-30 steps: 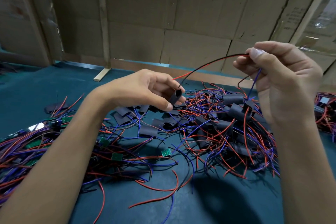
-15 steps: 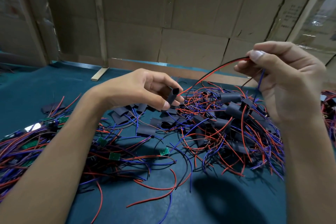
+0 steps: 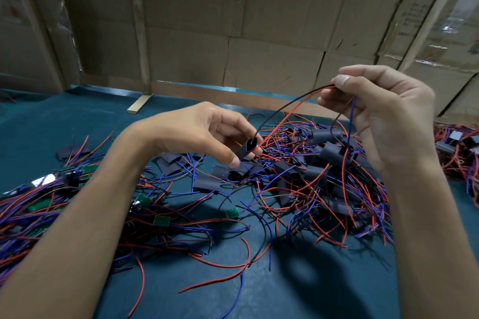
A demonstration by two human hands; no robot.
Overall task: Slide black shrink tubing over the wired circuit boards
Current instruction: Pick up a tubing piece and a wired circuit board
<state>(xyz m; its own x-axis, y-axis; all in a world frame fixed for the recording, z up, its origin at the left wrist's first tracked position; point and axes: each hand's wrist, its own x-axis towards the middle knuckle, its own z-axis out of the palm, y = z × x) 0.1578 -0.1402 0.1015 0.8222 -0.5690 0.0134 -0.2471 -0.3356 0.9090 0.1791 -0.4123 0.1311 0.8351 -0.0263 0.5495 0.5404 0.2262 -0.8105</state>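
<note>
My left hand (image 3: 204, 134) pinches a short piece of black shrink tubing (image 3: 247, 150) between thumb and fingers, its open end facing right. My right hand (image 3: 383, 114) is raised and grips a bundle of red, black and blue wires (image 3: 293, 105). The red and black wires arc down from it into the mouth of the tubing. The blue wire hangs down behind my right palm. No circuit board shows in either hand. Small green circuit boards (image 3: 232, 213) with wires lie on the mat below.
A tangle of red, blue and black wires with several sleeved boards (image 3: 334, 154) covers the green mat (image 3: 298, 290). More wired boards lie at the left (image 3: 88, 169) and far right (image 3: 456, 137). Loose flat tubing pieces (image 3: 166, 163) lie behind my left hand. Cardboard walls stand behind.
The red and black wire ends have gone further into the tubing's mouth. My left hand has tilted the tubing a little toward the wires. My right hand stays raised.
</note>
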